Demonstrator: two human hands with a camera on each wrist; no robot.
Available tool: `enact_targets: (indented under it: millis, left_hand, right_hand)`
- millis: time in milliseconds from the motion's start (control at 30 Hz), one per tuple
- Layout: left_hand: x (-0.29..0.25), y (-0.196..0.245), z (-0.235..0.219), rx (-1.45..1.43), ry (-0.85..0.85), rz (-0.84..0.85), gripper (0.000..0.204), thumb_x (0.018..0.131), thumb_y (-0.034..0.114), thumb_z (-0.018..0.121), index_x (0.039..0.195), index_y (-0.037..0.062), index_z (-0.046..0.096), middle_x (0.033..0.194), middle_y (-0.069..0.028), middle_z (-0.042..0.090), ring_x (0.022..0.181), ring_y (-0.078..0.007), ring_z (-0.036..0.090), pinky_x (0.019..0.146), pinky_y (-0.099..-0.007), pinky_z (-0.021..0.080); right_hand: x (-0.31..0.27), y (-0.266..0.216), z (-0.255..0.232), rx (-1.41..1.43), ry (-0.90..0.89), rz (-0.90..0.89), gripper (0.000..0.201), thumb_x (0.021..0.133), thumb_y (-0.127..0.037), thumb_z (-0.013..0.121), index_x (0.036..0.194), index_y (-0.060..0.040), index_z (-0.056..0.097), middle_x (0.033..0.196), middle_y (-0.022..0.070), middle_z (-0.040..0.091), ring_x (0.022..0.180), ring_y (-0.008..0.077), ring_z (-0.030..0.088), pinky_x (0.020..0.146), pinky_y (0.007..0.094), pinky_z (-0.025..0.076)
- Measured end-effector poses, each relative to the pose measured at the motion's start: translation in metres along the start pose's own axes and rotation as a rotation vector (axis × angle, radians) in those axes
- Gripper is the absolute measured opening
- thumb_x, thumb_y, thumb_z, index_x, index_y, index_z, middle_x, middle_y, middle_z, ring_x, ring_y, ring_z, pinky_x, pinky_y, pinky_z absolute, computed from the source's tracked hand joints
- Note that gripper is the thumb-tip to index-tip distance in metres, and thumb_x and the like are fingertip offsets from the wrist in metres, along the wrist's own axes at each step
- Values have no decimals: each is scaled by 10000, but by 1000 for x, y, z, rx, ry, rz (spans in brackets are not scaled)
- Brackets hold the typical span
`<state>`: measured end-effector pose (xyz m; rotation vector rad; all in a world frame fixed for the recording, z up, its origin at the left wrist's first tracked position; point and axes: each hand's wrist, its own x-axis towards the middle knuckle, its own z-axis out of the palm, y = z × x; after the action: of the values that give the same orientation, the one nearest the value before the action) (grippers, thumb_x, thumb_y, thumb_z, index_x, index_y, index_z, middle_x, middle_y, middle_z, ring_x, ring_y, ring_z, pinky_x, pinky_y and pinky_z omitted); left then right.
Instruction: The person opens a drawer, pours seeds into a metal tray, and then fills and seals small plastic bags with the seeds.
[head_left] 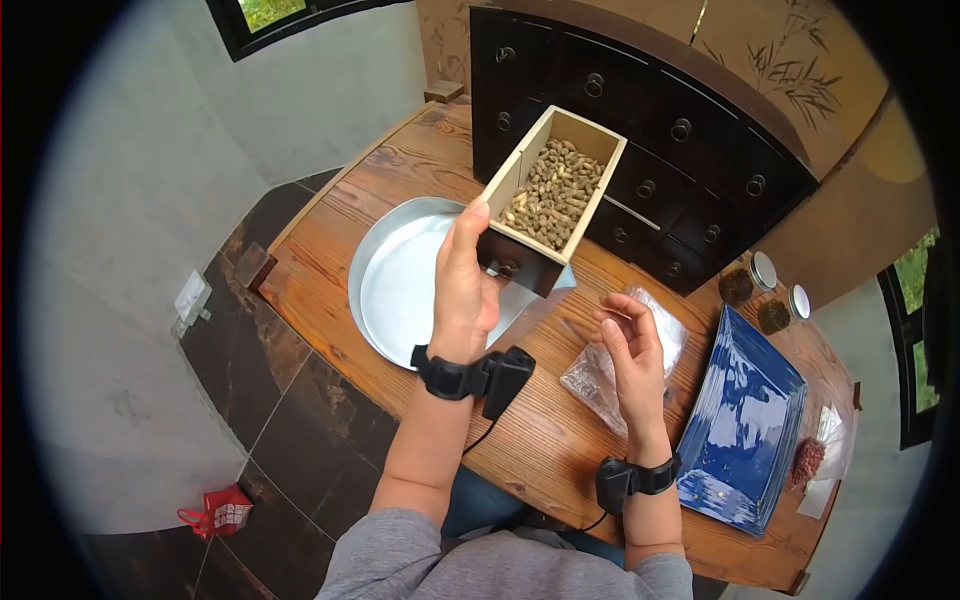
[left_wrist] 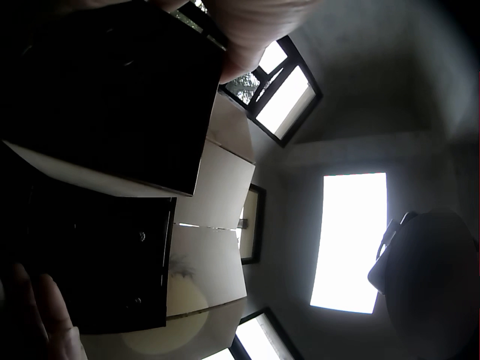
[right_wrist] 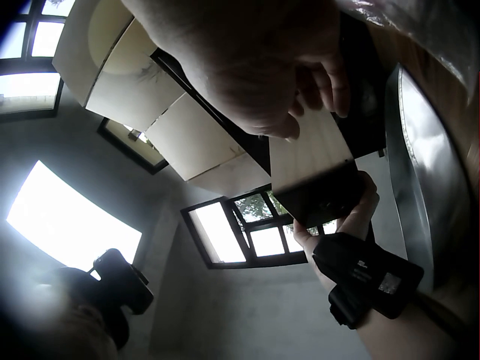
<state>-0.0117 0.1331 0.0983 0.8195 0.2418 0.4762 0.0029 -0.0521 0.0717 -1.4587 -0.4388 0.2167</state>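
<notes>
A small wooden drawer point(head_left: 588, 133) with a dark front and ring pull is held up over the table by my left hand point(head_left: 465, 285), thumb on its near left corner. Small brown, knobbly dried pieces point(head_left: 557, 192) fill its bottom. In the right wrist view the drawer's pale side point(right_wrist: 311, 150) shows, with my left hand point(right_wrist: 364, 210) gripping its dark front end. My right hand point(head_left: 635, 360) hovers below and right of the drawer, fingers loosely bent and holding nothing, above a clear plastic bag point(head_left: 597, 385).
A round metal pan point(head_left: 365, 290) lies left on the wooden table point(head_left: 340, 230). At the back stands a dark drawer cabinet point(head_left: 640, 110). Rightward are two jars point(head_left: 773, 315), a blue tray point(head_left: 745, 420) and a bag of reddish pieces point(head_left: 808, 460).
</notes>
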Motion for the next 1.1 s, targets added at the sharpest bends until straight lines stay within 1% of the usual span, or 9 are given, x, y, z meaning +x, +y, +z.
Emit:
enact_targets:
  millis: [133, 167, 267, 400, 567, 667, 767, 933, 1100]
  left_hand:
    - [-22, -17, 7, -137, 17, 46, 602, 799, 438, 526, 1212, 16, 409, 1199, -112, 428, 1069, -219, 420, 886, -433, 346]
    - [-24, -26, 4, -220, -32, 94, 523, 849, 297, 486, 1258, -12, 381, 1150, -111, 465, 1056, -187, 434, 875, -337, 393]
    - [-36, -46, 5, -272, -9, 124, 628, 834, 231, 513, 1313, -55, 225, 1210, -164, 399, 1124, -205, 398, 948, -355, 347]
    - [-47, -59, 10, -173, 19, 202, 598, 831, 337, 475, 1272, -35, 316, 1198, -144, 432, 1131, -220, 412, 963, -355, 341]
    - [-59, -63, 17, -281, -22, 189, 695, 791, 262, 522, 1324, -21, 177, 1252, -166, 350, 1149, -229, 389, 983, -358, 322]
    - [-62, -63, 18, -372, -81, 180, 713, 786, 219, 544, 1330, -8, 143, 1257, -164, 323, 1154, -224, 375, 993, -354, 305]
    - [-70, -58, 20, -293, -35, 114, 676, 821, 208, 523, 1336, -3, 140, 1294, -169, 288, 1202, -222, 316, 1034, -358, 233]
    - [-67, -45, 5, -117, -112, 125, 581, 861, 196, 445, 1348, 25, 179, 1320, -120, 301, 1225, -204, 301, 1028, -347, 228]
    - [-43, -21, -22, -195, -64, 172, 617, 888, 218, 431, 1370, 13, 105, 1351, -110, 265, 1242, -228, 273, 1026, -372, 236]
  right_hand:
    - [-2, -3, 7, 126, -43, 26, 396, 871, -125, 526, 1216, -22, 362, 1183, 114, 420, 1099, 199, 443, 890, 301, 428]
    - [-2, -5, 8, 161, -49, 32, 452, 870, -140, 529, 1254, -26, 320, 1223, 133, 393, 1134, 224, 424, 915, 320, 414]
    - [-4, -8, 11, 152, -96, 13, 556, 863, -191, 546, 1306, -31, 251, 1277, 165, 350, 1175, 255, 392, 951, 344, 375]
    - [-2, -13, 16, 132, -64, 89, 640, 842, -235, 584, 1324, -20, 221, 1312, 168, 323, 1191, 246, 374, 972, 340, 335]
    - [3, -14, 22, 289, -24, 67, 648, 836, -203, 586, 1329, -3, 215, 1297, 156, 341, 1182, 227, 382, 972, 330, 344]
    - [9, -19, 24, 346, -2, 69, 610, 835, -164, 573, 1322, 3, 246, 1271, 148, 377, 1161, 211, 405, 964, 327, 356]
    - [19, -19, 21, 386, 15, 79, 498, 837, -124, 547, 1274, 20, 355, 1201, 131, 464, 1086, 180, 473, 945, 302, 372]
    - [35, -18, 8, 345, 13, 47, 432, 820, -116, 567, 1208, 35, 452, 1113, 115, 539, 1016, 149, 510, 895, 266, 390]
    - [52, -28, 16, 108, -34, 61, 382, 792, -158, 612, 1124, 19, 546, 1052, 90, 564, 918, 130, 536, 836, 244, 405]
